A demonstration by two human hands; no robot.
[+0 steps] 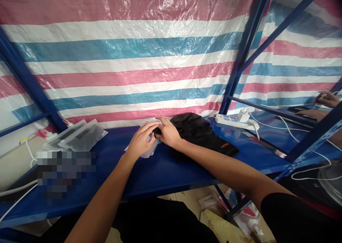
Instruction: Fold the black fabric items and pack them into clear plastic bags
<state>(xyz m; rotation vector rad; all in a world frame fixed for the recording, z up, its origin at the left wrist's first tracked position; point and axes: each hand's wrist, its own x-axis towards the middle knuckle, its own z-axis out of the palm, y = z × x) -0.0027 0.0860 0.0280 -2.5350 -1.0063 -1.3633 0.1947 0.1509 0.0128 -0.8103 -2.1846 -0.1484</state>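
At the middle of the blue shelf, a frosted clear plastic bag (149,152) lies under both of my hands. My left hand (141,140) has its fingers curled over the bag's left and upper part, thumb bent inward. From the other side my right hand (170,133) grips at the bag's upper right, its fingers close to those of the left. A little of something black (157,131) shows between the hands; most of it is hidden. Just right of my right hand lies a folded black cloth item (196,134) with orange lettering near its corner, partly behind my right forearm.
Several filled frosted plastic bags (82,136) lie on the left of the blue shelf (165,175), near a pixelated patch. A white power strip (236,121) with cables sits at the right. Blue posts frame the striped sheet (139,51). Another person's hands (327,100) are at far right.
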